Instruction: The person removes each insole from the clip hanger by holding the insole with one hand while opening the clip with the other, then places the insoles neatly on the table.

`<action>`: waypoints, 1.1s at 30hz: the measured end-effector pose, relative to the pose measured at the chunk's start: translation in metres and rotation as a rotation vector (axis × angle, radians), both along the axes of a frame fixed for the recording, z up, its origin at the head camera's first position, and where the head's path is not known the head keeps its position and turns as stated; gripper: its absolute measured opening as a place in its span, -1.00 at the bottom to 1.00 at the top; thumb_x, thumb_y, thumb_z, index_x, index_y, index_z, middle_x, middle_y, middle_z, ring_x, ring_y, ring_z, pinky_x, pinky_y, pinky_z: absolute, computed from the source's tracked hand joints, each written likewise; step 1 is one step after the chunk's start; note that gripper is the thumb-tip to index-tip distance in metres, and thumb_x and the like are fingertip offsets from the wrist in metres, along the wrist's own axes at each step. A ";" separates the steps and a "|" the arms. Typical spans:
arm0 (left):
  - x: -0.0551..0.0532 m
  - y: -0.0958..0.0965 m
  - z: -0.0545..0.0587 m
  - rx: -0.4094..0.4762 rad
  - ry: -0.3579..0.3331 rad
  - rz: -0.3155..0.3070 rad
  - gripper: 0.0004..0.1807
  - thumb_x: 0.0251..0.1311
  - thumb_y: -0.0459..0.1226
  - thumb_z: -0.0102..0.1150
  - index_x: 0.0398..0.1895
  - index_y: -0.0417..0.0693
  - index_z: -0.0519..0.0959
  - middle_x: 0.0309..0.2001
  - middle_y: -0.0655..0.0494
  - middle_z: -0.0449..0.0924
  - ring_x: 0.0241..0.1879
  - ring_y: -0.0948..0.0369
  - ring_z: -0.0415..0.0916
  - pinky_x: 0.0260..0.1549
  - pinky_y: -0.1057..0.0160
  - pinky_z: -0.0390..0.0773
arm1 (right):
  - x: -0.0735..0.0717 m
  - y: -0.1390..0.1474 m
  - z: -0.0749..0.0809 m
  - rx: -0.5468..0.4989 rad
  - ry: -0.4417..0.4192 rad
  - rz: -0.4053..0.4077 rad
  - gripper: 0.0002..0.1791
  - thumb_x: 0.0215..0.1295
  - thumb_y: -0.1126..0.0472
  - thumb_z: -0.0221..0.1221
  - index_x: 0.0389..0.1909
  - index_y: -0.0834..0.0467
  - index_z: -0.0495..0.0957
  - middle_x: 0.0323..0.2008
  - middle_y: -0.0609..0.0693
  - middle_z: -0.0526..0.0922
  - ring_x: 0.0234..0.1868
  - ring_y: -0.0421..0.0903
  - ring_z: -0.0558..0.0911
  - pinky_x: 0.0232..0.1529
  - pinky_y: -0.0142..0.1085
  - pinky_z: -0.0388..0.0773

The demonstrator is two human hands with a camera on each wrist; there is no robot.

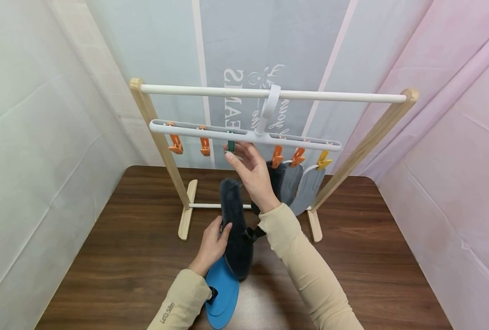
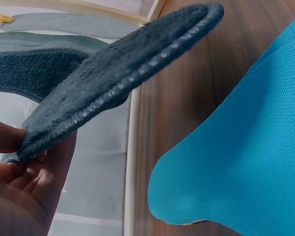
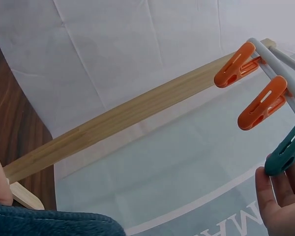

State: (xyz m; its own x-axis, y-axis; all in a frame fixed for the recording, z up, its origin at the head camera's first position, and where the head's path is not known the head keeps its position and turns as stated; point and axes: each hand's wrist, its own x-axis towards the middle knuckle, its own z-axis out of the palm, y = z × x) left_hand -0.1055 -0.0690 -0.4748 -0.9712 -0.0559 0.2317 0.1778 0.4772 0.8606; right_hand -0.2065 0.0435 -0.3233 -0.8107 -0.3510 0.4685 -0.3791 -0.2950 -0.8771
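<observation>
My left hand (image 1: 211, 245) grips a dark, fuzzy insole (image 1: 235, 220) by its edge, thumb on one face and fingers behind, as the left wrist view also shows. The insole is tilted, its narrow end toward the hanger. Up at the white clip hanger (image 1: 244, 134), my right hand (image 1: 254, 172) holds the lower end of a green clothespin (image 3: 285, 152) between thumb and fingers. The clothespin's jaws have nothing visible between them. Below the dark insole, a blue insole (image 1: 221, 298) lies near the left forearm.
Two orange clothespins (image 1: 205, 141) hang at the hanger's left. On its right hang a dark insole (image 1: 275, 176) and two grey insoles (image 1: 309, 190), held by orange and yellow clothespins (image 1: 323, 160). A wooden rack (image 1: 353, 151) with a white top rod (image 1: 335, 96) stands on the brown table (image 1: 116, 256).
</observation>
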 end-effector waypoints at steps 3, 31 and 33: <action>0.001 -0.001 -0.002 0.014 -0.015 0.003 -0.80 0.44 -0.25 -0.05 -0.08 -0.23 0.46 -0.28 -0.07 0.48 -0.34 0.14 0.43 -0.40 0.21 0.46 | 0.001 -0.001 0.001 -0.004 -0.012 0.006 -0.59 0.37 0.24 0.11 0.21 0.22 0.38 0.15 0.20 0.50 0.21 -0.03 0.49 0.22 -0.15 0.44; 0.016 0.016 -0.016 0.011 -0.119 -0.076 -0.82 0.41 -0.28 -0.01 -0.10 -0.24 0.46 -0.47 0.08 0.34 -0.57 0.35 0.25 -0.61 0.32 0.35 | 0.006 0.012 -0.015 0.147 -0.126 0.103 -0.46 0.45 0.21 0.04 0.40 0.09 0.20 0.29 0.10 0.42 0.31 0.03 0.43 0.33 -0.12 0.34; 0.016 0.017 -0.017 0.011 -0.123 -0.085 -0.82 0.41 -0.27 -0.01 -0.12 -0.24 0.45 -0.48 0.08 0.34 -0.59 0.35 0.24 -0.62 0.32 0.35 | 0.007 0.014 -0.017 0.162 -0.133 0.117 -0.42 0.46 0.19 0.02 0.44 0.07 0.13 0.30 0.12 0.41 0.30 0.09 0.42 0.32 -0.08 0.35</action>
State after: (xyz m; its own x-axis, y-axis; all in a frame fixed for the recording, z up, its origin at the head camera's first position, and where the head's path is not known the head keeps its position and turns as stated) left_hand -0.0898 -0.0523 -0.4914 -0.9936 0.0263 0.1101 0.1100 0.4551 0.8836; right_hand -0.1992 0.0576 -0.3400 -0.8110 -0.5079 0.2904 -0.2290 -0.1812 -0.9564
